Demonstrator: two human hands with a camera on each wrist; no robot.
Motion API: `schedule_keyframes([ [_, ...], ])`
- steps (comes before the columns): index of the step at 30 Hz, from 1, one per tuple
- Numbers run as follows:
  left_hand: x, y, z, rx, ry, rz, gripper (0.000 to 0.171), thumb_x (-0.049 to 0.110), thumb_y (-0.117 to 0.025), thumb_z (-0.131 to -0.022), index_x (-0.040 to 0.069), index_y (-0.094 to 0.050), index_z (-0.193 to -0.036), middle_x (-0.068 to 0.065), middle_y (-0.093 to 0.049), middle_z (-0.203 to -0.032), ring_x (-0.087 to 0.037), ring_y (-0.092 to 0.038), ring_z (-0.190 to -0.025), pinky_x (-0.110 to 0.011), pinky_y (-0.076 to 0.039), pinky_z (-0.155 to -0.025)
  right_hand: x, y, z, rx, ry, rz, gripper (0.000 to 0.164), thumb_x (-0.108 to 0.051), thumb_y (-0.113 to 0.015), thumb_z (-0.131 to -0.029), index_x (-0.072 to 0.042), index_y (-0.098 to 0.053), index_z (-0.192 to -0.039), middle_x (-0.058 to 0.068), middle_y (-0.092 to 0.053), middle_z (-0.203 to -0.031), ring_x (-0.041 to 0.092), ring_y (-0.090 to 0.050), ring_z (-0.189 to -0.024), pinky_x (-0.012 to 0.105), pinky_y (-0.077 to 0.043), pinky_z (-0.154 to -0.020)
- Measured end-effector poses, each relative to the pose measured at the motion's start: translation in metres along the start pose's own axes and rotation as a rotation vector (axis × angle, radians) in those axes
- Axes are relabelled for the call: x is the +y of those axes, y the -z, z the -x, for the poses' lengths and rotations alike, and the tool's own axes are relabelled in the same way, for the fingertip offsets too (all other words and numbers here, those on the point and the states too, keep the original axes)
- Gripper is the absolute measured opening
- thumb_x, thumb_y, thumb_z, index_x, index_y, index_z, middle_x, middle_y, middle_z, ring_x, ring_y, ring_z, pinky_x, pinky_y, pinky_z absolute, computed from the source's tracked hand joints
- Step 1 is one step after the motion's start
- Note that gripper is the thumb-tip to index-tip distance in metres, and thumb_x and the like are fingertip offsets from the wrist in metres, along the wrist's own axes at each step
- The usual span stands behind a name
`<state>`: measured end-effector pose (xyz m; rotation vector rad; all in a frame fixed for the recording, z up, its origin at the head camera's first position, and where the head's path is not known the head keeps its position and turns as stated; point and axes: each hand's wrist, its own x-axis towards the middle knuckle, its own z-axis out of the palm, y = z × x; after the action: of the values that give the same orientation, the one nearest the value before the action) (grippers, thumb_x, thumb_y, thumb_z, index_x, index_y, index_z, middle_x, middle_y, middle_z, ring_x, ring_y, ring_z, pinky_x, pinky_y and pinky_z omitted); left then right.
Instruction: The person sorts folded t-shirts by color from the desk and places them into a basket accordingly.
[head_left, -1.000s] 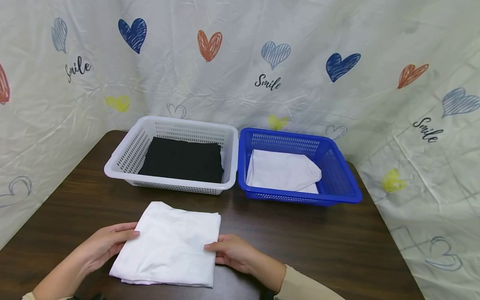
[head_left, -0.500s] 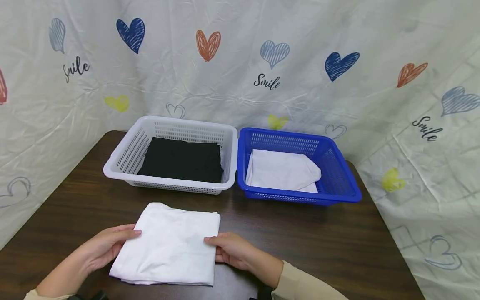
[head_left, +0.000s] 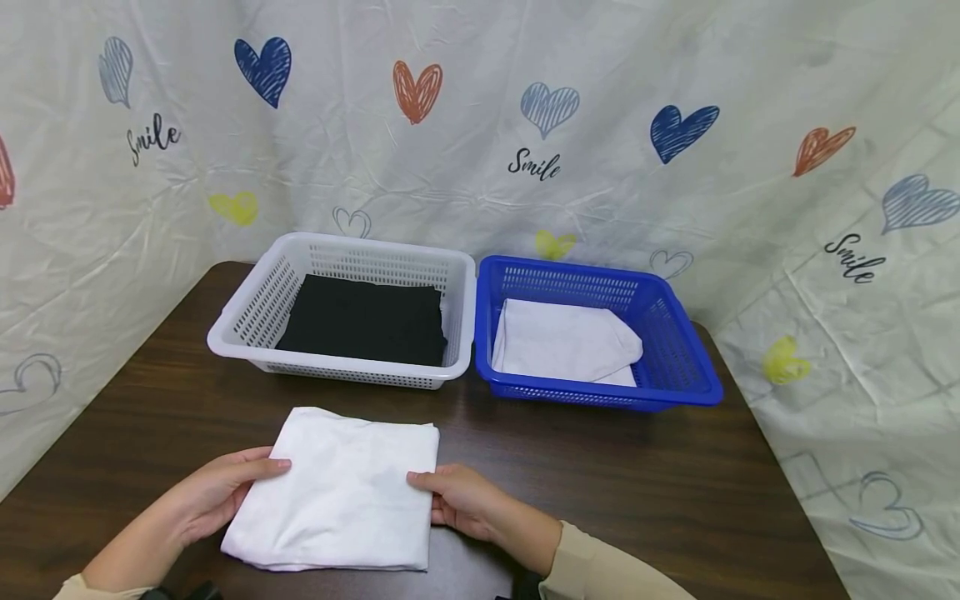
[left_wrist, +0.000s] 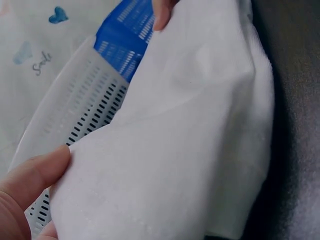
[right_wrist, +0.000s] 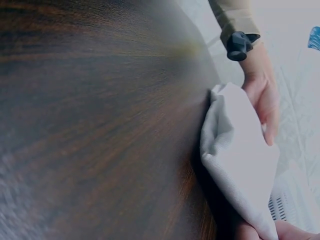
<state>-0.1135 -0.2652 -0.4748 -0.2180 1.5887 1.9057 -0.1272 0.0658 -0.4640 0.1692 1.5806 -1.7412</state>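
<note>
A folded white cloth (head_left: 341,496), a garment by its look, is held by both hands over the near left part of the table. At its left edge my left hand (head_left: 217,493) pinches it, thumb on top and fingers underneath. My right hand (head_left: 467,500) grips the opposite edge in the same way, its fingers partly hidden below. In the left wrist view the cloth (left_wrist: 150,130) bulges, with loose layers along one side. The right wrist view shows the folded edge of the cloth (right_wrist: 242,155) above the dark wood.
Behind the cloth stands a white basket (head_left: 345,368) with folded black cloth (head_left: 363,321) in it. Beside it, on the right, is a blue basket (head_left: 678,350) holding folded white cloth (head_left: 562,340). A printed curtain (head_left: 465,183) hangs behind the brown table (head_left: 600,475).
My left thumb has slid slightly inward over the cloth. The cloth's right edge has shifted a little to the left, and both hands keep their hold. The baskets look unchanged.
</note>
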Motion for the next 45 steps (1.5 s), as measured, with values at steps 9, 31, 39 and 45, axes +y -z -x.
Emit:
schedule_keyframes([
  [9, 0.003, -0.005, 0.002, 0.007, -0.025, -0.048, 0.039, 0.021, -0.060, -0.100, 0.003, -0.054, -0.134, 0.005, -0.072, -0.106, -0.013, -0.070, -0.098, -0.035, -0.060, -0.087, 0.001, 0.001, 0.001, -0.002, 0.009, -0.007, 0.027, -0.017, -0.057, -0.101, 0.005, -0.063, -0.116, 0.005, -0.074, -0.101, 0.011, -0.069, -0.090, 0.034, -0.059, -0.089],
  [31, -0.001, -0.007, 0.001, 0.061, -0.009, -0.088, 0.059, 0.024, -0.063, -0.098, -0.009, -0.043, -0.141, 0.003, -0.072, -0.104, -0.013, -0.071, -0.096, -0.036, -0.061, -0.086, 0.001, 0.004, 0.006, 0.019, 0.016, -0.042, 0.029, -0.015, -0.058, -0.100, 0.007, -0.061, -0.119, 0.002, -0.074, -0.098, 0.010, -0.069, -0.088, 0.030, -0.059, -0.086],
  [39, 0.001, -0.011, 0.002, 0.172, -0.018, -0.164, 0.060, 0.026, -0.066, -0.096, -0.010, -0.046, -0.139, 0.003, -0.071, -0.099, -0.014, -0.071, -0.091, -0.035, -0.061, -0.081, -0.002, 0.004, 0.005, 0.042, 0.025, -0.044, 0.029, -0.016, -0.059, -0.100, 0.006, -0.063, -0.119, 0.003, -0.074, -0.098, 0.011, -0.070, -0.089, 0.033, -0.060, -0.088],
  [45, 0.009, -0.017, 0.006, 0.287, -0.013, -0.214, 0.066, 0.029, -0.070, -0.093, -0.010, -0.045, -0.140, 0.002, -0.072, -0.099, -0.015, -0.070, -0.088, -0.035, -0.061, -0.078, -0.016, 0.006, 0.009, 0.023, 0.058, -0.021, 0.032, -0.018, -0.059, -0.100, 0.007, -0.062, -0.120, 0.002, -0.075, -0.098, 0.009, -0.070, -0.088, 0.032, -0.060, -0.087],
])
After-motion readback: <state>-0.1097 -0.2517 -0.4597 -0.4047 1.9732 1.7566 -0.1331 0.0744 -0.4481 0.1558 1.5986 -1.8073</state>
